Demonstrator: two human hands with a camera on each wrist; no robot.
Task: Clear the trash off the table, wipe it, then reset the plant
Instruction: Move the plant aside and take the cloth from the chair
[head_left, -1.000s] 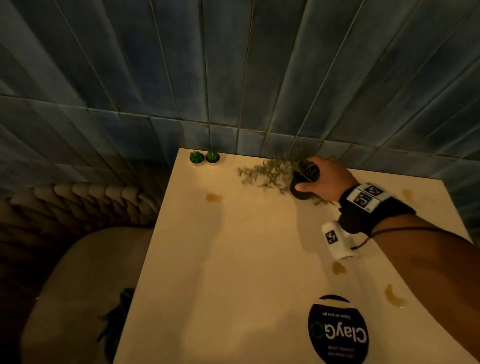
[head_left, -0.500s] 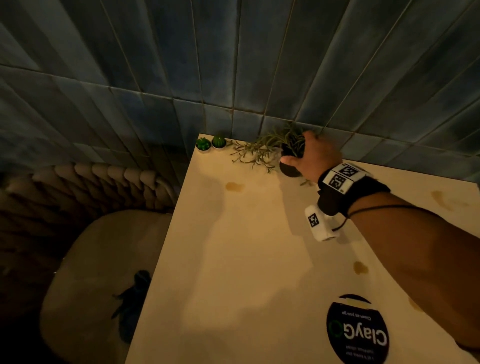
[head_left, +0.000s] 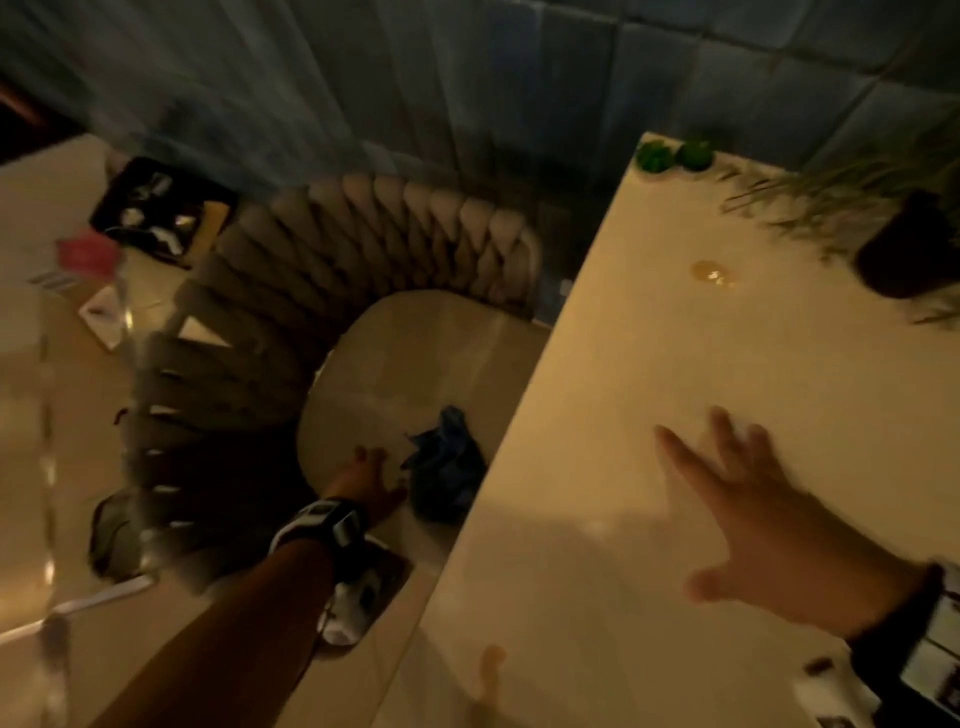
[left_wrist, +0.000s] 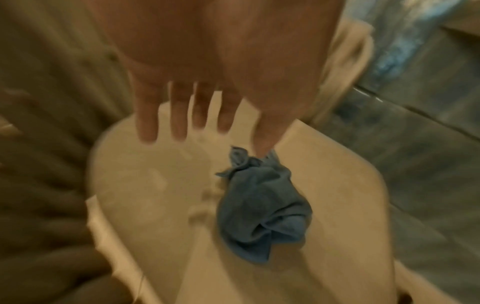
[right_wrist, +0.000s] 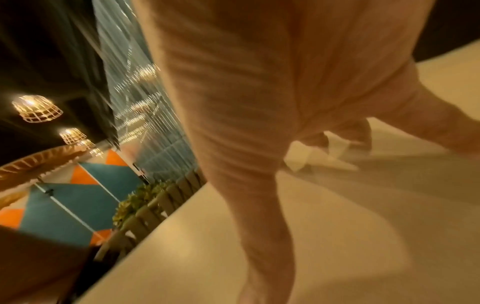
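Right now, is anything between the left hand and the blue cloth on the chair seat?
Nothing visible. The left hand is open just above the chair seat, fingers spread, and the crumpled blue cloth lies bare on the cushion right beside it. The thumb tip is at the cloth's near edge; contact is too blurred to confirm.

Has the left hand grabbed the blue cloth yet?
No. The left hand reaches with straight fingers above the blue cloth, which lies crumpled on the chair seat.

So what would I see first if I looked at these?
Probably the blue cloth crumpled on the chair seat, with the left hand reaching down beside it. Then the right hand spread open over the table, and a yellowish spill near the dark plant pot at the far end.
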